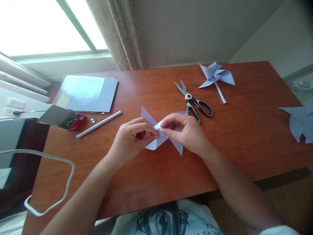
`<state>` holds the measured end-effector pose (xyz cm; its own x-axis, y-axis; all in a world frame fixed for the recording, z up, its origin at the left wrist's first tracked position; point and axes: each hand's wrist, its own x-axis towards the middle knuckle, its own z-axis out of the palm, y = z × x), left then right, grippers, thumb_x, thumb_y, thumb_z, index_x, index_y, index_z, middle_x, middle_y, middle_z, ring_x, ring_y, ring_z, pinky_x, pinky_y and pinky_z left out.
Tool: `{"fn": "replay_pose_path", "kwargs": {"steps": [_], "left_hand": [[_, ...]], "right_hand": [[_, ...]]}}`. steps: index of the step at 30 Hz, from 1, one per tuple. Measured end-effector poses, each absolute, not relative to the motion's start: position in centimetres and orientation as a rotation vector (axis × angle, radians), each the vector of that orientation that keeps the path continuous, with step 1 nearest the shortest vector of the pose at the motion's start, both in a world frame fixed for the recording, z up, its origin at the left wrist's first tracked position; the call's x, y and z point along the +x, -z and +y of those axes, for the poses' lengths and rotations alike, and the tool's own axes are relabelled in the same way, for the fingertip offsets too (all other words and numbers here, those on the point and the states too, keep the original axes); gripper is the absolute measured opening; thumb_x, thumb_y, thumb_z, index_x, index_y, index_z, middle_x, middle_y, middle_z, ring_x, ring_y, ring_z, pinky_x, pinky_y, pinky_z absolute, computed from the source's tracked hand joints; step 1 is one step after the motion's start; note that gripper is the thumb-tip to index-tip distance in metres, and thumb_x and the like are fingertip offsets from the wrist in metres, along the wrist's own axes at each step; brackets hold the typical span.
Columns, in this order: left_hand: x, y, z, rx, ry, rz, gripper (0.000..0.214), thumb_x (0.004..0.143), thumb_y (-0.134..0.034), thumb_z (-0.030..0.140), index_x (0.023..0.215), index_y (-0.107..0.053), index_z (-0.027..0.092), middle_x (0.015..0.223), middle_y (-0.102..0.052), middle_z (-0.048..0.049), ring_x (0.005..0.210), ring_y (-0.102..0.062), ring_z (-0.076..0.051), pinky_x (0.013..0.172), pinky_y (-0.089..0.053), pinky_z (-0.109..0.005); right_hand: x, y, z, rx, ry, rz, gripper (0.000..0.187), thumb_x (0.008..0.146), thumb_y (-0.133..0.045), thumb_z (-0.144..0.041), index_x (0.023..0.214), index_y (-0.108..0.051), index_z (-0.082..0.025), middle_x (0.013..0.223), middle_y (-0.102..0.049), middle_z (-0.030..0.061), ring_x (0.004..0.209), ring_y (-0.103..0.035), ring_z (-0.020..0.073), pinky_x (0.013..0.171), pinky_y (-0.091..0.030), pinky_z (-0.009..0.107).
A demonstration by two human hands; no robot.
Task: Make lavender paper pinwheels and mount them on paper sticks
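A pale blue paper pinwheel piece (156, 143) lies flat on the wooden table (151, 176) in front of me, its cut corners partly folded to the middle. My left hand (130, 137) pinches the folded corners at the centre with closed fingers. My right hand (186, 130) meets it from the right, thumb and fingers pressed on the same folds. Both hands hide most of the paper's middle.
Black-handled scissors (194, 102) lie just behind my right hand. A finished paper pinwheel (215, 76) on a white stick rests at the back. A white stick (99, 124), an open box of pins (66, 119), blue sheets (88, 93) sit left; cut paper (299, 122) right.
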<state>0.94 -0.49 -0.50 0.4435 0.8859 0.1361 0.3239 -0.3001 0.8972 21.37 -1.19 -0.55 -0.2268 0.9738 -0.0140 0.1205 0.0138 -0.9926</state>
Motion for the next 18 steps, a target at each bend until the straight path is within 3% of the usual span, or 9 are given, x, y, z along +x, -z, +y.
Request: {"fn": "replay_pose_path", "kwargs": {"steps": [18], "left_hand": [[1.1, 0.42, -0.5, 1.842, -0.863, 1.098, 0.005, 0.084, -0.072, 0.016, 0.081, -0.073, 0.019, 0.075, -0.062, -0.0007, 0.058, -0.046, -0.009, 0.053, -0.037, -0.024]], "right_hand": [[21.33, -0.27, -1.53, -1.187, -1.152, -1.681, 0.006, 0.084, -0.072, -0.018, 0.089, -0.072, -0.022, 0.087, -0.076, 0.0001, 0.079, -0.068, 0.0162, 0.07, -0.053, 0.028]]}}
